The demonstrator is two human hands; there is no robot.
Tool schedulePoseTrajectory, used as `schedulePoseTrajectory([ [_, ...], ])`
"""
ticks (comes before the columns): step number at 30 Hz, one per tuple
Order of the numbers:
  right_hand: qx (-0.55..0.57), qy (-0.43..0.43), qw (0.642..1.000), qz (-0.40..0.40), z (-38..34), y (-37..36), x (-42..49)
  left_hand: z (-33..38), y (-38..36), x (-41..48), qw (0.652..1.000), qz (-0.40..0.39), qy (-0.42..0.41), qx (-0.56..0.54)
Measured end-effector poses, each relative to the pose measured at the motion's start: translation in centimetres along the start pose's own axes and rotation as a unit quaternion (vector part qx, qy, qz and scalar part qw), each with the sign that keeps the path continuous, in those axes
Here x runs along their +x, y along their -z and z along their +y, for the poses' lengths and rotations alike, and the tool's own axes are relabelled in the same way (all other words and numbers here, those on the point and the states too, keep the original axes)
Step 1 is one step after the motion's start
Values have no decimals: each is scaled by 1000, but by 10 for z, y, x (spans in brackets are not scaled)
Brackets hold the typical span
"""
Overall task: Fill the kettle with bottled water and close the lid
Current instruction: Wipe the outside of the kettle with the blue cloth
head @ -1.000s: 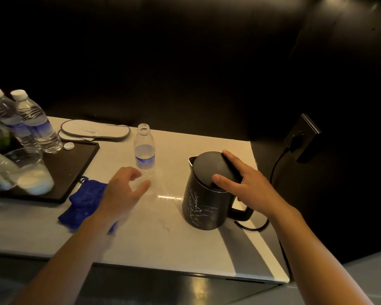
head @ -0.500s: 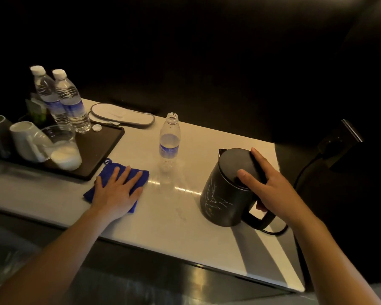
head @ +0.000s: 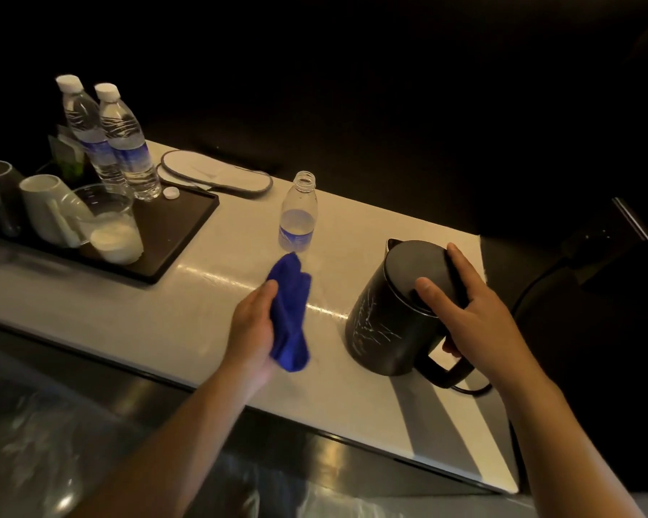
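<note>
A black kettle (head: 382, 330) stands on the white counter (head: 188, 312) with its lid down. My right hand (head: 468, 312) rests on the lid, fingers spread over it and thumb near the handle. An uncapped, nearly empty water bottle (head: 298, 214) stands upright behind and to the left of the kettle. Its white cap (head: 171, 193) lies on the black tray. My left hand (head: 253, 330) holds a bunched blue cloth (head: 289, 312) lifted above the counter, left of the kettle.
A black tray (head: 180, 233) at the left carries two capped full water bottles (head: 124, 143), mugs (head: 47, 207) and a glass (head: 111, 226). White slippers (head: 217, 175) lie behind it. The kettle's cord (head: 532, 289) runs right to a wall socket. The counter's front edge is near.
My left hand has picked the blue cloth up off the counter and carried it right, towards the kettle. My right hand stays on the kettle lid.
</note>
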State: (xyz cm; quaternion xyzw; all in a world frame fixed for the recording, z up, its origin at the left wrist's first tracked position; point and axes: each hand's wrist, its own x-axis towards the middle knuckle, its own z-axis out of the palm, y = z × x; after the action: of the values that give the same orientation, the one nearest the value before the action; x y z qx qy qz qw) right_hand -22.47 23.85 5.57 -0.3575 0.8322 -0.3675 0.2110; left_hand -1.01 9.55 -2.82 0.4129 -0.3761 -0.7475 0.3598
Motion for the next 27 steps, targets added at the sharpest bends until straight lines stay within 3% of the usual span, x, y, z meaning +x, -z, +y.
schedulePoseTrajectory([
  [4, 6, -3, 1000, 28, -3, -7, -6, -25, -68, -30, 995, -50, -49, -72],
  [7, -14, -3, 999, 44, -2, -11, -8, -52, -107, -43, 986, -93, -141, 4],
  [10, -49, 4, 997, 60, 0, -15, -6, -73, -131, -40, 956, -34, -262, 130],
  [15, -90, 7, 994, 61, -1, -14, -5, -92, -135, -20, 921, 52, -337, 188],
  [18, -97, 16, 993, 64, -2, -15, -7, -105, -123, -2, 928, 52, -329, 167],
  [27, -95, 27, 993, 64, 4, -12, -5, -106, -107, 17, 976, 39, -177, 121],
])
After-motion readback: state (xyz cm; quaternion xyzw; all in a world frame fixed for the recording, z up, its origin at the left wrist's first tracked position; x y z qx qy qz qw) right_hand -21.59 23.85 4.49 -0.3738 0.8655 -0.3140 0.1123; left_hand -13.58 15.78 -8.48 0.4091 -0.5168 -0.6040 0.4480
